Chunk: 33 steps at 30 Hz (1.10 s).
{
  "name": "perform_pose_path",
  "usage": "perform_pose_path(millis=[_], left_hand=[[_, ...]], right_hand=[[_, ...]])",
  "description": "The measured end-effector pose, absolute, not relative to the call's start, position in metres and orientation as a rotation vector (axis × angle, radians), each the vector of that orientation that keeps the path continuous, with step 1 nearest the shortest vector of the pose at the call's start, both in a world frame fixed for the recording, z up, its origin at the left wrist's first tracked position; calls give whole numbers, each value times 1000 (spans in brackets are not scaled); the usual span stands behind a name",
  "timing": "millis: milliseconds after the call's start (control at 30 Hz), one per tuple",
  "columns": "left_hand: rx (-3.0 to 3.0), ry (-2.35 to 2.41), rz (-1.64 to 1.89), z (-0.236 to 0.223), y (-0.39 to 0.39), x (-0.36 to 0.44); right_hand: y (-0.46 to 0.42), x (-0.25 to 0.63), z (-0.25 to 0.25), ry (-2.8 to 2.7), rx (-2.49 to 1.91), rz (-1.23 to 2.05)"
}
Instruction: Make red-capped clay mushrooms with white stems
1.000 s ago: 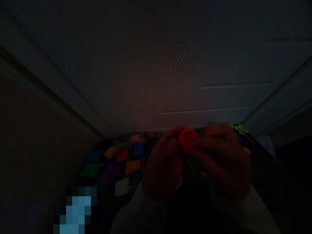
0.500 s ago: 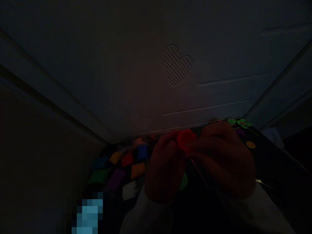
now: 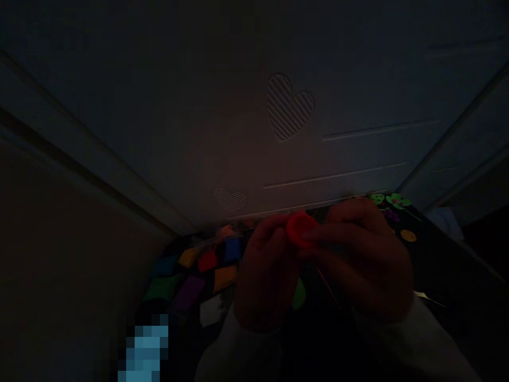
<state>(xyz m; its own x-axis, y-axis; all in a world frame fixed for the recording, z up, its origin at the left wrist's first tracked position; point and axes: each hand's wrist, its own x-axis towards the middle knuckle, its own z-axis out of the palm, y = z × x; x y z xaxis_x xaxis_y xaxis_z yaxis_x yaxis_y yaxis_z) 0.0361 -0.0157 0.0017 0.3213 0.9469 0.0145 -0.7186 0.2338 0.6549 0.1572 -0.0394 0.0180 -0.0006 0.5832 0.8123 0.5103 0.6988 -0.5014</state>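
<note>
Dim panelling (image 3: pixel 191 132) is backing the left hand (image 3: pixel 264 273) and right hand (image 3: pixel 368 260), both gripping a red cup (image 3: pixel 299 229) (probably light, soft, dentable); its rim (image 3: pixel 289 233) is inviting gentle holding.

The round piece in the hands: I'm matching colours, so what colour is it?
The round piece is red, seen best in the head view.

Packets (image 3: pixel 208 260) left of 2 hands (image 3: pixel 266 281), flower (image 3: pixel 397 200) right, panel (image 3: pixel 191 132) behind.
</note>
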Motion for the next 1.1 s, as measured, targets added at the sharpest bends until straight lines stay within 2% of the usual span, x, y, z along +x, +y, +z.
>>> perform_pose_path(millis=[467, 1100], left_hand=[[692, 209, 1222, 1, -18, 34], [644, 359, 1203, 4, -19, 36]], right_hand=[[-38, 157, 18, -1639, -890, 46], [-40, 158, 18, -1632, -902, 60]])
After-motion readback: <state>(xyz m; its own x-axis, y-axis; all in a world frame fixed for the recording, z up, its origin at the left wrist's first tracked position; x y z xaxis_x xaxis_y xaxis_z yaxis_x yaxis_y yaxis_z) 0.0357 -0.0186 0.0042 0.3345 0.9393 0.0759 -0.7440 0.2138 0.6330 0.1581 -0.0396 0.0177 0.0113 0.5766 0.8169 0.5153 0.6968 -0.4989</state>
